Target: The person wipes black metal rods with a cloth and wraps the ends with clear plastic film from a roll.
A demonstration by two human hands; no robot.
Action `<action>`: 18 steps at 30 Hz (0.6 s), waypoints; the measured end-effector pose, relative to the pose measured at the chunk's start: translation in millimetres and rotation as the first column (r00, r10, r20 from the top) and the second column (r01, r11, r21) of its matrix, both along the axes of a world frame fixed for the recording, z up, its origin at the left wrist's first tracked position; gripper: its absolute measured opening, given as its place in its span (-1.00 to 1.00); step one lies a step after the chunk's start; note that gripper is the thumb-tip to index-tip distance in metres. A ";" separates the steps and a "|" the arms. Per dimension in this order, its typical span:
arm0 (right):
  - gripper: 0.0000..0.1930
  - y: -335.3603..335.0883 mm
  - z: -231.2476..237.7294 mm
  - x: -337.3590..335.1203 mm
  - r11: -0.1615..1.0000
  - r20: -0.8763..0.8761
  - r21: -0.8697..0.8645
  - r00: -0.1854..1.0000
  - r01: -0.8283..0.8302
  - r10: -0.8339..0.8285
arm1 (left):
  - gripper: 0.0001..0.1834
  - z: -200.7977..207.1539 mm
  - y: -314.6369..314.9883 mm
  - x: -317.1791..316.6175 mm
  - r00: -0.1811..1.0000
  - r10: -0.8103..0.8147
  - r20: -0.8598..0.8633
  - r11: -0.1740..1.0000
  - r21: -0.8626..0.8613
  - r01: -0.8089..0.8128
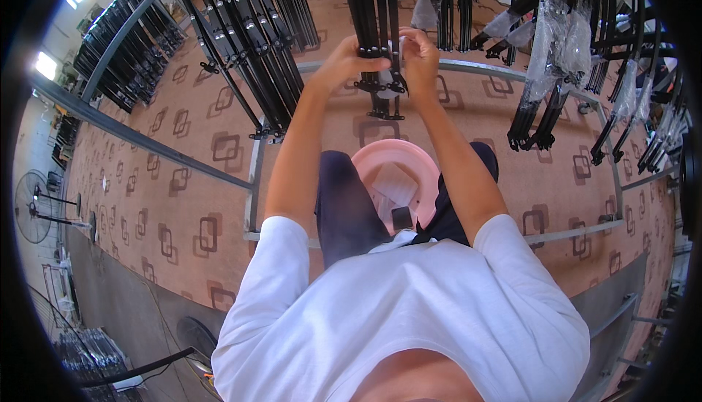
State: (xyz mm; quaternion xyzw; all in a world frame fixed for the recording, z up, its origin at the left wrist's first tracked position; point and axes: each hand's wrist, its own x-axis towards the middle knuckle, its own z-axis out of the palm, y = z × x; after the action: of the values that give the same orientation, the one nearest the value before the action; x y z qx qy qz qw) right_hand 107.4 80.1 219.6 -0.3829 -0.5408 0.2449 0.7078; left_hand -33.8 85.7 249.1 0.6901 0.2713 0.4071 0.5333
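In front of me hangs a bundle of slim black metal bars (371, 7) with small brackets near their lower ends. My left hand (346, 65) is closed round the left side of these bars, its thumb lying across the front. To the right of the same bundle, my right hand (420, 57) has its fingers bent and pinched together. A whitish, see-through strip that looks like plastic film (394, 65) shows between the bars and my right fingers. What those fingertips hold is too small to make out.
A pink round basin (395, 152) with pale sheets inside sits between my knees. More black bars hang at left (248, 43), and plastic-wrapped ones (559, 43) at right. A grey metal frame (146, 138) surrounds me. A fan (36, 201) stands far left.
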 end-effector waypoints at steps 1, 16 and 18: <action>-0.88 -5.4 3.0 2.4 0.999 -0.002 -0.035 1.000 -0.001 0.001 | -0.68 4.2 3.6 3.3 1.000 -0.012 -0.025 1.000 0.000 0.012; -0.92 -19.6 -0.2 48.1 0.981 0.107 -0.028 0.976 0.192 -0.189 | -0.66 14.5 17.4 24.4 0.954 -0.233 -0.187 0.971 0.015 0.240; -0.91 -18.2 1.2 48.0 0.974 0.160 -0.015 0.962 0.226 -0.220 | -0.64 12.6 15.9 23.5 0.966 -0.200 -0.162 0.978 0.027 0.207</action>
State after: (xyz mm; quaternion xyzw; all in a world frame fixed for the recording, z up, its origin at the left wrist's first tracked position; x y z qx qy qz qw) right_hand 155.4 62.0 220.8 -0.4711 -0.5441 0.1417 0.6796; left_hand -10.4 101.5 261.7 0.7561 0.2318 0.2999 0.5336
